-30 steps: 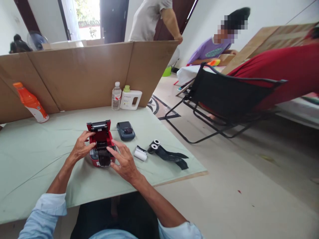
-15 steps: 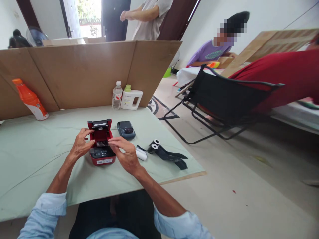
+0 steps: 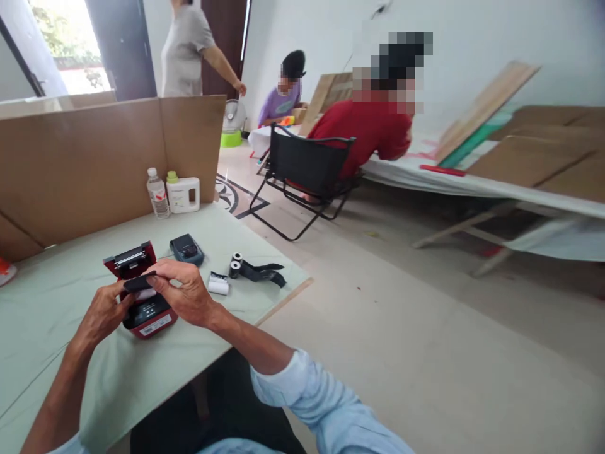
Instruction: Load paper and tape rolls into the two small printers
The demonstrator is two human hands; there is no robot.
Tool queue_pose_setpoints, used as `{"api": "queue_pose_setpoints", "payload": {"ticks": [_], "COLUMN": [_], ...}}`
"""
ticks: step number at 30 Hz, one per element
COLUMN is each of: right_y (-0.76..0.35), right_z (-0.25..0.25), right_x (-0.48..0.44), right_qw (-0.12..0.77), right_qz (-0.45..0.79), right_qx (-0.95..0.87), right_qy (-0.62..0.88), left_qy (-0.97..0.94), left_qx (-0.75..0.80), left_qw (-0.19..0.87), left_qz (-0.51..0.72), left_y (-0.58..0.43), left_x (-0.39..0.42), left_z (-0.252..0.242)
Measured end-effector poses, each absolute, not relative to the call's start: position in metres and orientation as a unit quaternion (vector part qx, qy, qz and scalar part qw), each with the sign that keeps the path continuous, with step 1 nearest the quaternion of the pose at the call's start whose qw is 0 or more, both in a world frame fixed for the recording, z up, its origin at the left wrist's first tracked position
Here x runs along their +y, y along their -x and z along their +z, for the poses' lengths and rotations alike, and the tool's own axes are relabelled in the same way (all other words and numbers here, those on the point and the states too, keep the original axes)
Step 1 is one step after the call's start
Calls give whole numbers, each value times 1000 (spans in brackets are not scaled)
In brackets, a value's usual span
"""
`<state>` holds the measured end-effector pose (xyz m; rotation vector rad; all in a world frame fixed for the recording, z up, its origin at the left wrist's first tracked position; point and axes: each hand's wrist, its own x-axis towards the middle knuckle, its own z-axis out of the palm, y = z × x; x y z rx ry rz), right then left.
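Observation:
A small red label printer (image 3: pixel 146 315) stands on the green table (image 3: pixel 57 353) with its lid (image 3: pixel 131 260) up. Both my hands hover over its open bay and pinch a small black roll (image 3: pixel 138 283) between them. My left hand (image 3: pixel 100 314) grips the roll's left end. My right hand (image 3: pixel 182 291) holds its right end with closed fingers. A white paper roll (image 3: pixel 218 285) lies just right of the printer.
A dark blue printer (image 3: pixel 187 249), black rolls with loose ribbon (image 3: pixel 253 271), a water bottle (image 3: pixel 155 193) and a white jug (image 3: pixel 183 194) share the table. Cardboard screens (image 3: pixel 85 164) stand behind. A black folding chair (image 3: pixel 305 173) and people are to the right.
The camera swung right, so the printer now sits at the lower left. My hands lifted from the printer's bay and now hold the black roll just above it.

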<state>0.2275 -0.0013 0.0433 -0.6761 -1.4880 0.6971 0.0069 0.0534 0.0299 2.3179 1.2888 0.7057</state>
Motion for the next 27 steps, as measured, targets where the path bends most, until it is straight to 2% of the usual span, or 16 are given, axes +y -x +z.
{"api": "queue_pose_setpoints", "payload": {"ticks": [8,14,21,27], "right_y": [-289,-387,-490,-523], "right_z": [45,35,-11,-46], "right_x": [-21,-16,-8,-5], "right_qw": [670,679,637,635], "right_qz": [405,389,305,313], "right_qx": [-533,-470,-423,-378], "right_qy": [323,409,567,597], "left_qy": [-850,-908,-939,-937], "left_qx": [429,328,310,300], "left_qw": [137,113,102,157], "left_qz": [275,234,107,86], "left_y": [-48,-134,-262,-306], "left_x": [34,66,137,152], "left_z": [69,95,67,49]}}
